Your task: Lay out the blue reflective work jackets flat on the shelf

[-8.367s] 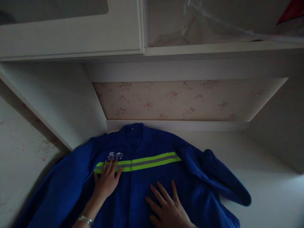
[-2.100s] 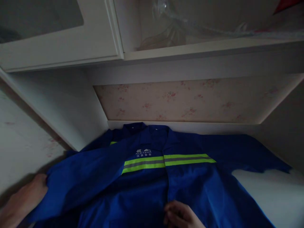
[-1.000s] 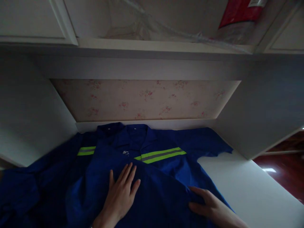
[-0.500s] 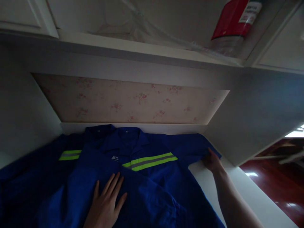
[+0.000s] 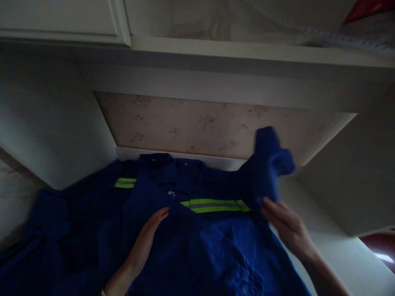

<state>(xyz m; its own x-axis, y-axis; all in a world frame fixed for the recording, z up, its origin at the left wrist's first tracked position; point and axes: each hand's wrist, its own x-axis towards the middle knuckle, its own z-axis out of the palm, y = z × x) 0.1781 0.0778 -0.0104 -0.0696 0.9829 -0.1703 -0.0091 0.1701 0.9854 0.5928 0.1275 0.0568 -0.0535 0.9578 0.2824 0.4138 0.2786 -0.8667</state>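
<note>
A royal-blue cloth work jacket with yellow-green and grey reflective stripes (image 5: 191, 230) lies front-up on the white table (image 5: 345, 255), collar toward 12 o'clock against the low white ledge under the floral-patterned wallpaper panel (image 5: 216, 127). The jacket spreads across the lower half of the view, from the 9 o'clock edge to about 4 o'clock.

The left hand (image 5: 148, 238) lies on the jacket's chest at about 6 o'clock, edge-on to the cloth, fingers (image 5: 162, 213) held straight and pressed together, tips just below the small white chest logo (image 5: 171, 194). It pins down a sleeve already folded across the body — that sleeve's gathered cuff (image 5: 249, 279) sits at about 5 o'clock. The hand grips nothing.

The right hand (image 5: 284, 224) is at about 3 o'clock of the chest stripe, raised off the table, and holds the other jacket sleeve (image 5: 268, 164). That sleeve stands lifted above the shoulder, its end blurred against the wallpaper. The fingers are loosely curled at the cloth; whether they pinch it or merely support it from beneath cannot be told.

One stripe segment (image 5: 125, 183) shows at 10 o'clock of the left hand, partly covered by the folded sleeve; the longer segment (image 5: 216, 204) runs between the two hands.

Above, at 12 o'clock, a white shelf (image 5: 247, 49) carries clear crumpled plastic film (image 5: 212, 20) — dim and indistinct.
</note>
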